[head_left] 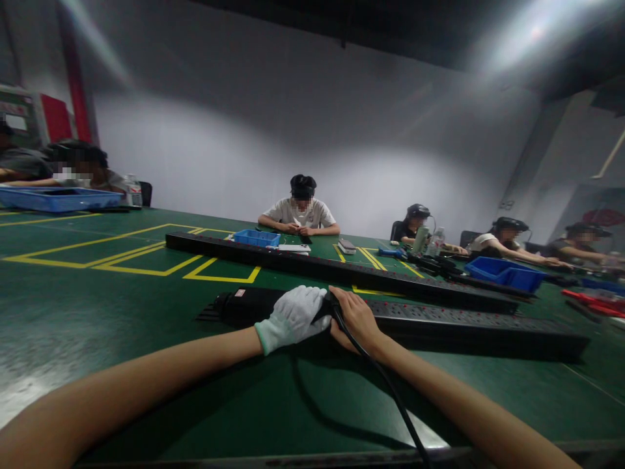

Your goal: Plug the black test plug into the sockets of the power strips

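Observation:
A long black power strip (469, 326) lies across the green table, with rows of sockets and red dots along its top. My left hand (296, 316), in a white glove, is wrapped over it near its left end, beside a pale label. Just to the right, my bare right hand (357, 319) is closed around the end of a black cable (385, 378), its thumb side against the strip. The plug itself is mostly hidden between my hands. From there the cable runs down toward the table's front edge.
A second long black power strip (293, 267) lies behind the first. Beyond it are a small blue bin (256, 238) and a co-worker (303, 212). Another blue bin (505, 273) stands at right, a blue tray (58, 199) at far left. Yellow tape (131, 270) marks the green table (161, 384).

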{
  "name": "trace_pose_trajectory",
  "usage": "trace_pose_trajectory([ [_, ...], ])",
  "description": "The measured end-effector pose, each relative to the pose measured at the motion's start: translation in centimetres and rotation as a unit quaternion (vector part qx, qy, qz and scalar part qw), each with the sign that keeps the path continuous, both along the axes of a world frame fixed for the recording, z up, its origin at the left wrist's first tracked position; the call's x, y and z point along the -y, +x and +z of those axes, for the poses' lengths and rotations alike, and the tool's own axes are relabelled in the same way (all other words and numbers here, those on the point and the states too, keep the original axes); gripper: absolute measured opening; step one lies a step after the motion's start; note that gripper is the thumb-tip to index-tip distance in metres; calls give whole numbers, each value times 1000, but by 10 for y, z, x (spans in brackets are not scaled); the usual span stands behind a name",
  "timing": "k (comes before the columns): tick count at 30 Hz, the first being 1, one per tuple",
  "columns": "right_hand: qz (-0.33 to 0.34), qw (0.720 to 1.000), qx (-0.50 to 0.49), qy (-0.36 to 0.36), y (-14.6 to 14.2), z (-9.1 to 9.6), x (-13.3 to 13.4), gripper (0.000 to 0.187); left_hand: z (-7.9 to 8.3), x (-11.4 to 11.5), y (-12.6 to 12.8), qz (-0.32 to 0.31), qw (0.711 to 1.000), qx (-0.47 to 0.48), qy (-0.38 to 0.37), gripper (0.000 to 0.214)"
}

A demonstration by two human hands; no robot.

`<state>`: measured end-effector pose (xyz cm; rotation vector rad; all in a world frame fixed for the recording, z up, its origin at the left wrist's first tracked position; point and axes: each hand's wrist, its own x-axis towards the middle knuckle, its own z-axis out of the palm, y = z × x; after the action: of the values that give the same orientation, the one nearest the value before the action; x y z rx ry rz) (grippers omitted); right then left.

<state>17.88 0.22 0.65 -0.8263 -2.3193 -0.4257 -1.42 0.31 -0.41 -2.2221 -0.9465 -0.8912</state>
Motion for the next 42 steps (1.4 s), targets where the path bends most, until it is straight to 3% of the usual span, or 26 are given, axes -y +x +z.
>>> trace_pose_trajectory([
  [42, 3, 1000, 4, -13, 2, 2, 1, 61, 1, 1, 1, 2, 1000, 2, 0, 40],
])
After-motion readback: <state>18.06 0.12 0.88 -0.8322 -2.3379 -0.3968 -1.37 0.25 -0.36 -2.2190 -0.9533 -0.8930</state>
